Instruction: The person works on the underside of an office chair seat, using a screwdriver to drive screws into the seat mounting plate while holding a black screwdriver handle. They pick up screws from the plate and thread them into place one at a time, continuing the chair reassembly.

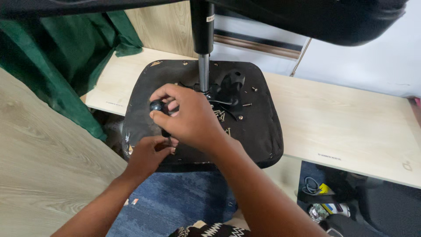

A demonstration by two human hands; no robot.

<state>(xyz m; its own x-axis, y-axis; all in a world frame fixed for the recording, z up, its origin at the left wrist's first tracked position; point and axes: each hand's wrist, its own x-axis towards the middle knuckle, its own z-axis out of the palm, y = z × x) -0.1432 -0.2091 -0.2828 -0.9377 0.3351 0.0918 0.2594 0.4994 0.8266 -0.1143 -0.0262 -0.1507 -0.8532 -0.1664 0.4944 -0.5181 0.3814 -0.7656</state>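
Centre of the frame: upturned black seat base lying on the pale wooden bench, chrome gas-lift column rising from its mechanism plate. Right hand with fingers clenched round a black round-knobbed tool handle; left hand just below, fingers pinched on the thin shaft near the seat's front edge. Best kept upright and pressed square into the fastener, steadied low, turned without wobble, judging by the grip. Loose screws scattered right of the plate, easily knocked off. Upper left: green cloth. Bottom: blue carpet. Lower right: cluttered cables and packets under the bench.
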